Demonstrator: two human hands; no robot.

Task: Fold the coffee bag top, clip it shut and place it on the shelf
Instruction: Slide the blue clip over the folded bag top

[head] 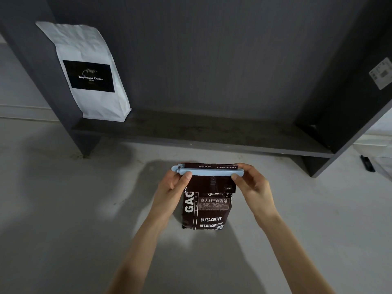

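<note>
A dark brown coffee bag (209,209) with white lettering stands upright on the pale floor, its top folded over. A long light-blue clip (210,172) lies across the fold, spanning the bag's width. My left hand (174,185) pinches the clip's left, hinged end, thumb on the front. My right hand (249,181) pinches its right end together with the bag's top corner. The dark grey shelf (212,130) runs low across the view just beyond the bag.
A white coffee bag (91,71) with a black label stands at the shelf's left end, leaning on the side panel. The shelf's right upright (343,128) carries a paper sticker. A small black object (368,163) lies on the floor at far right.
</note>
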